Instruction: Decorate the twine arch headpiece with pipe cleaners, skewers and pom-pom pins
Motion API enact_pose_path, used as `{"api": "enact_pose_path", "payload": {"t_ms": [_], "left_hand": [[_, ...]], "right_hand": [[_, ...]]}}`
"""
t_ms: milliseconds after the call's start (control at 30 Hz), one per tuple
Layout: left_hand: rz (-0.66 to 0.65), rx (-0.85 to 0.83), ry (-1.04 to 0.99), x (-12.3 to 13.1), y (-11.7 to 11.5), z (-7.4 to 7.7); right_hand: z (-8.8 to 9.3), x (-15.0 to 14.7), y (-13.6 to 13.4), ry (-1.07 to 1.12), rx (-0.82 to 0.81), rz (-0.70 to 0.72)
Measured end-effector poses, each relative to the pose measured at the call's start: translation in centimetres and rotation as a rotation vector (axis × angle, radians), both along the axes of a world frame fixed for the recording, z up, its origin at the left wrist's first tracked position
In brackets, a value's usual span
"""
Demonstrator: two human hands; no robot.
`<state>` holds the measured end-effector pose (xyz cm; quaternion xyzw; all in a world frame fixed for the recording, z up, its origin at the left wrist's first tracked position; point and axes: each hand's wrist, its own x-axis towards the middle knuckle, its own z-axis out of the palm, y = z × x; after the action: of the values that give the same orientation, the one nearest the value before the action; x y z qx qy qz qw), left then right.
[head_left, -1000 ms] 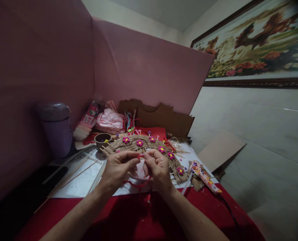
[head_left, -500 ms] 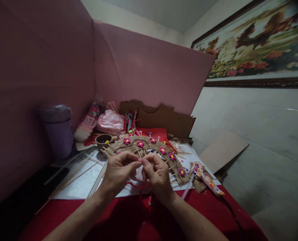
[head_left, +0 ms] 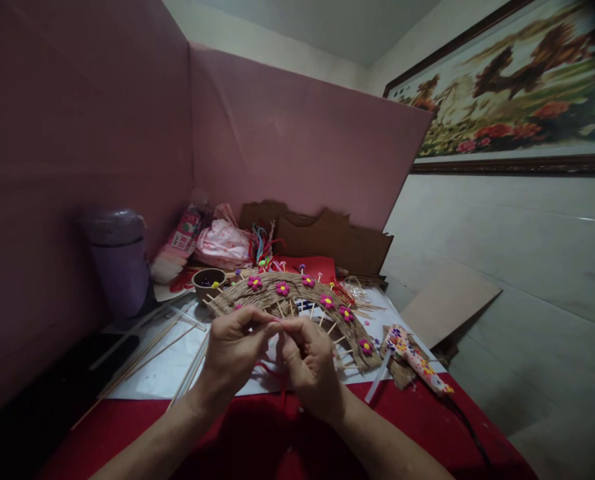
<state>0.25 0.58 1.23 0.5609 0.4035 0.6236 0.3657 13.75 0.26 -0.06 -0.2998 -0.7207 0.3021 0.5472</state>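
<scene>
My left hand (head_left: pixel 235 347) and my right hand (head_left: pixel 311 363) meet above the near edge of the white sheet, fingertips pinched together. Between them is a small pink piece, mostly covered by the fingers, so its kind is unclear. A red strand (head_left: pixel 270 369) hangs in a loop below and between my hands; where its end goes is hidden. Just beyond lies a twine-wrapped arch (head_left: pixel 297 283) with pink flowers (head_left: pixel 282 288) that have yellow centres. Thin wooden sticks (head_left: pixel 333 328) poke out along its inner and outer edges.
A glue gun (head_left: pixel 417 360) with a flower pattern lies right on a cardboard scrap, its cord trailing forward. Long sticks (head_left: pixel 147 353) lie left. Behind stand a small bowl (head_left: pixel 208 279), a purple tumbler (head_left: pixel 120 273), a pink cloth bundle (head_left: pixel 225 243) and torn cardboard (head_left: pixel 327 243).
My fingers have shifted their pinch and come closer over the pink piece, which shows less now. The red strand's dangling lower end has moved. The view has shifted slightly.
</scene>
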Motion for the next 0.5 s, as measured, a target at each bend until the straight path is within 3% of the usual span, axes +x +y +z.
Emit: {"api": "enact_pose_path", "payload": {"t_ms": [267, 367, 500], "left_hand": [[-0.193, -0.126, -0.173, 0.1, -0.2, 1.4], [-0.151, -0.104, -0.128, -0.1, -0.1, 1.1], [-0.02, 0.064, 0.142, -0.6, 0.1, 0.7]], "right_hand": [[0.1, -0.1, 0.9, 0.278, -0.324, 0.157], [0.4, -0.1, 0.9, 0.277, -0.359, 0.206], [0.6, 0.0, 1.0, 0.269, -0.369, 0.217]]}}
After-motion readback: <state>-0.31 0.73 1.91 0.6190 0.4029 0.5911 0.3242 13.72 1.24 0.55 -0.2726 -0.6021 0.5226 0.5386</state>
